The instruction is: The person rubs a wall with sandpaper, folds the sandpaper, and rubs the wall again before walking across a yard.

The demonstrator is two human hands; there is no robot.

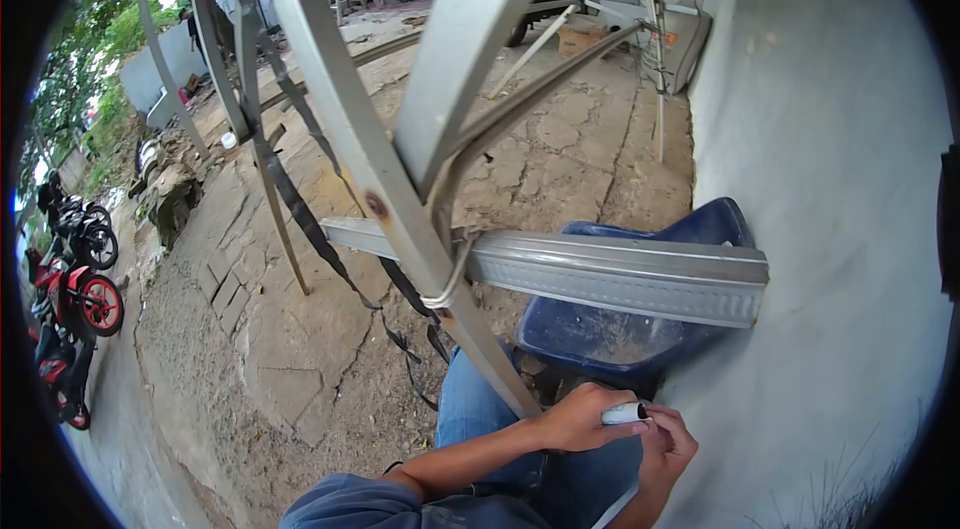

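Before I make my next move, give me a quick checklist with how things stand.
1. Small white cylinder held in left hand: ok.
2. Right hand at the cylinder's black end: ok.
3. Black end tight: cannot tell, too small.
4. Pale cord around the grey square metal post, by the ribbed silver metal rail: ok; knot strength, cannot tell.
5. Post free of rust: not ok, brown spots show.
6. Dangling black strap tidied away: not ok, hangs loose.
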